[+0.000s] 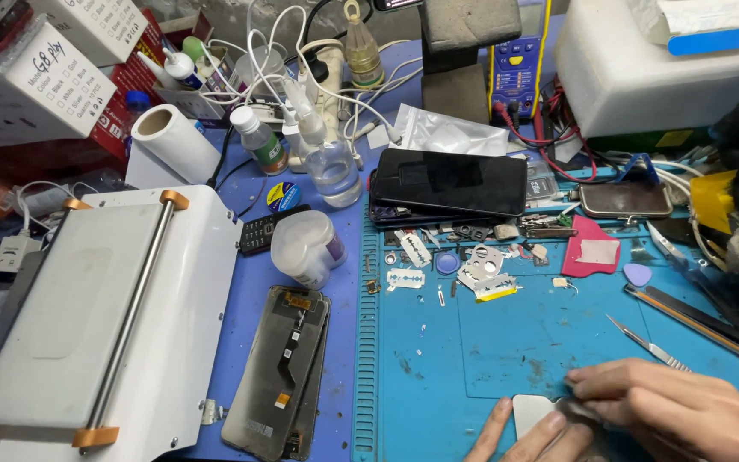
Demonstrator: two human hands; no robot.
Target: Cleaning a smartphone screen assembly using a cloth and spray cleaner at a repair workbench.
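Observation:
At the bottom edge my left hand (528, 436) rests its fingers on a small white rounded plate (530, 412) lying on the blue work mat (438, 359). My right hand (677, 411) lies just right of it, fingers pinched on a small dark part at the plate's edge; what the part is cannot be made out. A phone screen assembly (280, 368) lies back side up to the left. Stacked dark phones (451, 184) lie at the mat's far edge.
A white screen separator machine (87, 316) fills the left. Bottles (331, 167), a paper roll (173, 141), a white jar (305, 248), cables and boxes crowd the back. Tweezers (647, 345), a yellow-handled tool (703, 325), razor blades (405, 278) and several small parts lie on the mat.

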